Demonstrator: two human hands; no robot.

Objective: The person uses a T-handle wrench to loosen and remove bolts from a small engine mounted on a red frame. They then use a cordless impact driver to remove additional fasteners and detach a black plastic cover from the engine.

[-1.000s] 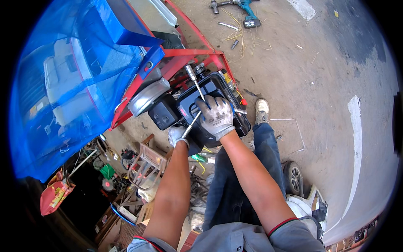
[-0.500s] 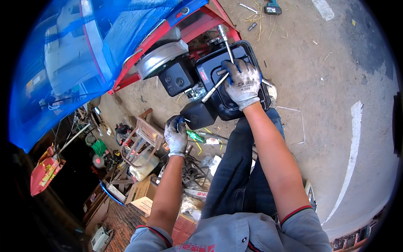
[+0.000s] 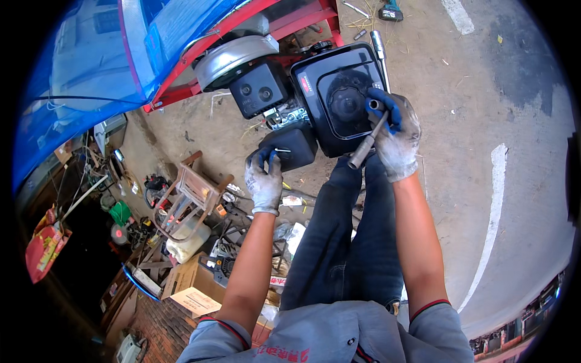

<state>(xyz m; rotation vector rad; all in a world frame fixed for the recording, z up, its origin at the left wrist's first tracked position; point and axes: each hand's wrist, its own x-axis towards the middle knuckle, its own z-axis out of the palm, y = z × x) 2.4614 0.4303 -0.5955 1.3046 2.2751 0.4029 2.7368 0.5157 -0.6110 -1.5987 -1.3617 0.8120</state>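
Note:
A black small engine (image 3: pixel 339 100) sits on a red frame (image 3: pixel 242 27) ahead of me, with a round recoil cover on its face. My right hand (image 3: pixel 396 136), in a grey and blue glove, grips a long metal socket wrench (image 3: pixel 366 145) against the engine's right side. My left hand (image 3: pixel 263 178), also gloved, rests on the lower left corner of a black engine cover (image 3: pixel 287 148), next to a small bolt. A grey round metal housing (image 3: pixel 233 57) sits above a black box with two knobs (image 3: pixel 260 91).
A blue tarp (image 3: pixel 91 60) covers the upper left. A wooden stool (image 3: pixel 190 193), a cardboard box (image 3: pixel 193 287) and scattered tools lie at the lower left. A cordless drill (image 3: pixel 390 11) lies on the concrete at the top. A white painted line (image 3: pixel 493 199) curves at right.
The view has shifted, so the engine sits closer and higher. My left hand has moved up onto the black engine cover. My right hand still holds the socket wrench on the engine.

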